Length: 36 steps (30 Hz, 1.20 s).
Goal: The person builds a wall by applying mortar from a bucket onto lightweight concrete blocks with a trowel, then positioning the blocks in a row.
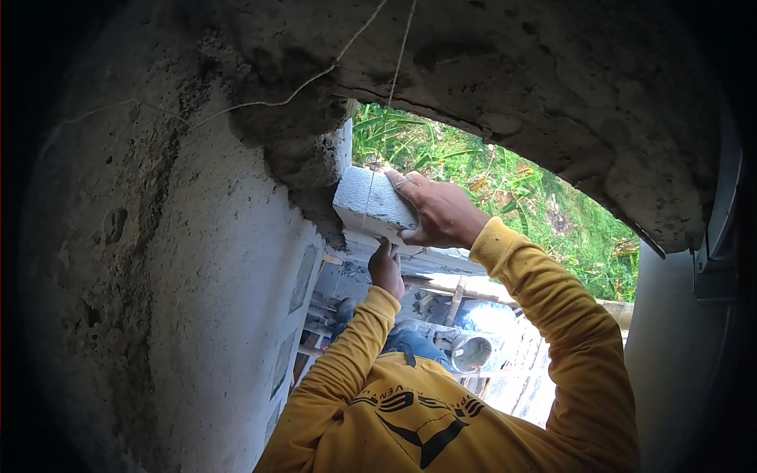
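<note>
The person's right hand point(445, 211) clasps the block point(367, 193) at its 9 o'clock; below, the half-curled left hand point(386, 270) has it at 12, grip unclear.

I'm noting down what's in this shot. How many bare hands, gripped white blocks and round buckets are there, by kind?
Bare hands: 2 (left hand, right hand)
Gripped white block: 1
Round bucket: 1
Total: 4
</note>
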### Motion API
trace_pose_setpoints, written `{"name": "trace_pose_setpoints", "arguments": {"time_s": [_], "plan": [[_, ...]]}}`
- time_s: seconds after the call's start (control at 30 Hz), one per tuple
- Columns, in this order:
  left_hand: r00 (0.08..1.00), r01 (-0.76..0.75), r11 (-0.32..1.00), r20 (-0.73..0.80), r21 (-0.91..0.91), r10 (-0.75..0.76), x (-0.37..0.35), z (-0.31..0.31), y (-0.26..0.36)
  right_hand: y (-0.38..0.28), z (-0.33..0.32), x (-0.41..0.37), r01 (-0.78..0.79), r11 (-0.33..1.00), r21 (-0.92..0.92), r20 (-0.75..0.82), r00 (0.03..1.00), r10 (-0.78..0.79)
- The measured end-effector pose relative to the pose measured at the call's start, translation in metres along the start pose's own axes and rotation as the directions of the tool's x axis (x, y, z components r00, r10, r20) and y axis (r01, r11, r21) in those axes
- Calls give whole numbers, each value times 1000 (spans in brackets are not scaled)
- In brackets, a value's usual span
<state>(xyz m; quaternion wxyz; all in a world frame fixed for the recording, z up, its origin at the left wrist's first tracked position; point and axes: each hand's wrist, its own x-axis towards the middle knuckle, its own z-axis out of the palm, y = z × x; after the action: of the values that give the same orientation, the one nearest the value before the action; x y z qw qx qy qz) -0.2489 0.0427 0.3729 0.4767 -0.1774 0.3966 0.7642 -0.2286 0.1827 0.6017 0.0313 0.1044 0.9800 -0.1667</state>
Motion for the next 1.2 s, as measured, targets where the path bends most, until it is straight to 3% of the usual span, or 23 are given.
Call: {"name": "trace_pose_setpoints", "arguments": {"time_s": [0.2,0.5,1.2], "plan": [[1000,14,1000,-16,2,-14,5,-3,-1,-4,-4,0,-53,999,-13,58,997,53],[999,-6,1000,-47,13,7,-2,6,4,10,3,0,53,997,60,-4,999,-53],[999,-30,999,-29,14,30,-1,7,5,13,3,3,54,998,29,21,998,-55]]}}
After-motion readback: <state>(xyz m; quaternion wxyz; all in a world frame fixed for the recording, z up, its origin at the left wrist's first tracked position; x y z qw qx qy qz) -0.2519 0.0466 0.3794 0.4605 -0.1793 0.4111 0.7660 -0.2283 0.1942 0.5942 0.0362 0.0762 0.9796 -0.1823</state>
